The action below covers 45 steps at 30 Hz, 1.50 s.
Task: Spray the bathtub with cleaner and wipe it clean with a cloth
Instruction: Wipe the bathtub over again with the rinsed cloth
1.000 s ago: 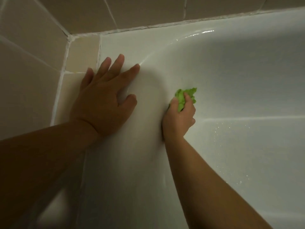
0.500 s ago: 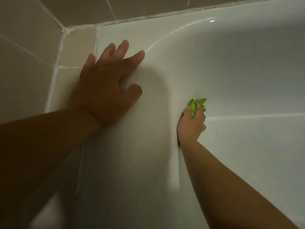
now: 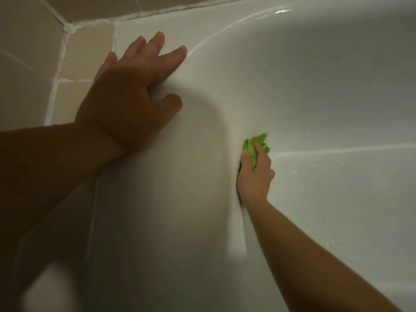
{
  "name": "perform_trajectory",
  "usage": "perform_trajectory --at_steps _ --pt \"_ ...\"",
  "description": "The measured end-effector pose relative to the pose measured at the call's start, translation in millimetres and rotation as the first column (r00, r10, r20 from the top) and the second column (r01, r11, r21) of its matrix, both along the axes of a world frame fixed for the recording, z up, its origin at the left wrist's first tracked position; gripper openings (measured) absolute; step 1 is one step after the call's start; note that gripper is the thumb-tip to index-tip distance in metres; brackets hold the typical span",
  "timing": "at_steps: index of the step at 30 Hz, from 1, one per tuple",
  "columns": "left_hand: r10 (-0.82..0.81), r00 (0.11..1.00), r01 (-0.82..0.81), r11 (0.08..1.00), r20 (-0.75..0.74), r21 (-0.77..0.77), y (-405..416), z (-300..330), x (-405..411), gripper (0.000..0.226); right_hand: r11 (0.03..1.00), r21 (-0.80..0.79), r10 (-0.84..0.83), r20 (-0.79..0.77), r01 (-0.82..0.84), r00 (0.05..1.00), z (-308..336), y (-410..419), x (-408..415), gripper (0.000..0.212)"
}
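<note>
From the head view, we see our left hand (image 3: 126, 95) lying flat on the broad rim of the glossy white bathtub (image 3: 315, 86), near the corner. Its fingers are straight and spread, the thumb stands a little apart, and it holds nothing. The left forearm comes in from the left edge, dark in shadow.

Our right hand (image 3: 255, 174) reaches down inside the tub, with the forearm rising from the lower right corner. Its fingers are curled around a crumpled bright green cloth (image 3: 256, 145), and they press the cloth against the curved inner wall of the tub. The cloth sticks out above the fingers.

In the tub we see small water drops (image 3: 315, 174) on the surface to the right of the right hand. The cloth is well apart from the left hand, lower and to its right.

Beige wall tiles with white grout (image 3: 29, 30) meet the tub rim at the upper left.
</note>
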<state>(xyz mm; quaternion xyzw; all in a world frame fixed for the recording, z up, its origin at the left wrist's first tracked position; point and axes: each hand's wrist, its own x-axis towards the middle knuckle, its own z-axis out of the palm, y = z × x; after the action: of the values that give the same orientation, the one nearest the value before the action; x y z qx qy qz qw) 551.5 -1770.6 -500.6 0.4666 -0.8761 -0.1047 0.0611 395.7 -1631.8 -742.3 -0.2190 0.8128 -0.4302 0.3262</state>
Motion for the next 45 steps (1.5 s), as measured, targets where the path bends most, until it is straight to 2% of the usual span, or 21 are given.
perform_trajectory --at_steps 2,3,5,7,9,12,14,16,19,22,24,26,28,31,34,36,38,42,45 --pt "0.002 1.000 -0.002 1.000 -0.002 0.000 0 1 0 0.073 0.988 -0.094 0.117 -0.030 -0.120 0.993 8 54 18 0.043" --pt "-0.002 1.000 0.002 1.000 0.001 -0.002 0 1 -1 0.074 0.985 -0.076 0.155 -0.049 -0.158 0.987 4 87 23 0.044" --pt "-0.009 1.000 0.009 1.000 0.011 -0.007 -1 2 -1 0.074 0.978 0.098 0.189 -0.064 -0.182 0.980 -15 133 19 0.043" --pt "-0.013 1.000 0.013 1.000 0.009 -0.009 0 1 -1 0.072 0.933 0.328 0.166 -0.023 -0.149 0.986 -33 136 9 0.045" --pt "-0.019 1.000 0.019 1.000 0.005 -0.012 0 -1 1 0.071 0.919 0.388 0.078 -0.018 -0.065 0.997 -32 105 7 0.045" --pt "0.014 1.000 -0.015 0.999 0.012 0.029 -2 0 2 0.071 0.988 0.156 -0.004 0.033 -0.001 0.999 9 52 19 0.040" --pt "0.059 0.998 -0.060 0.996 0.017 0.063 -1 2 1 0.073 0.998 -0.044 0.055 0.078 -0.051 0.995 51 44 34 0.039" --pt "0.084 0.996 -0.085 0.994 0.016 0.072 3 4 -1 0.073 0.974 -0.145 0.178 0.002 -0.176 0.984 78 66 52 0.043" --pt "0.117 0.993 -0.117 0.989 0.009 0.088 10 6 -1 0.073 0.967 -0.083 0.234 -0.066 -0.239 0.970 74 100 58 0.041" --pt "0.127 0.991 -0.124 0.990 -0.039 0.065 25 4 5 0.072 0.978 0.156 0.127 0.063 -0.136 0.990 61 77 38 0.043" --pt "0.106 0.992 -0.105 0.994 -0.073 0.011 35 0 10 0.069 0.972 0.228 0.032 0.127 -0.061 0.991 72 40 31 0.045" --pt "0.113 0.989 -0.115 0.993 -0.090 -0.016 41 -3 14 0.068 0.992 0.123 0.030 0.107 -0.043 0.994 97 8 39 0.045" --pt "0.144 0.981 -0.147 0.989 -0.128 -0.015 44 -3 15 0.065 0.994 -0.061 0.092 0.044 -0.090 0.995 127 2 57 0.040" --pt "0.198 0.961 -0.203 0.979 -0.195 -0.008 49 -2 16 0.062 0.944 -0.255 0.192 -0.086 -0.208 0.978 149 52 87 0.037" --pt "0.232 0.951 -0.236 0.972 -0.203 0.007 58 0 16 0.061 0.947 -0.177 0.258 -0.082 -0.269 0.963 129 97 80 0.039" --pt "0.249 0.949 -0.252 0.968 -0.193 0.009 64 1 17 0.061 0.972 -0.052 0.229 -0.009 -0.229 0.973 120 86 69 0.038" --pt "0.266 0.944 -0.269 0.963 -0.195 0.013 71 1 20 0.059 0.983 -0.011 0.183 0.016 -0.183 0.983 129 59 67 0.037" --pt "0.306 0.919 -0.313 0.950 -0.249 0.012 86 2 28 0.049 0.935 -0.242 0.263 -0.023 -0.260 0.965 174 44 94 0.040" --pt "0.326 0.906 -0.342 0.940 -0.269 -0.012 98 0 36 0.041 0.880 -0.274 0.366 -0.128 -0.388 0.922 189 95 111 0.046"
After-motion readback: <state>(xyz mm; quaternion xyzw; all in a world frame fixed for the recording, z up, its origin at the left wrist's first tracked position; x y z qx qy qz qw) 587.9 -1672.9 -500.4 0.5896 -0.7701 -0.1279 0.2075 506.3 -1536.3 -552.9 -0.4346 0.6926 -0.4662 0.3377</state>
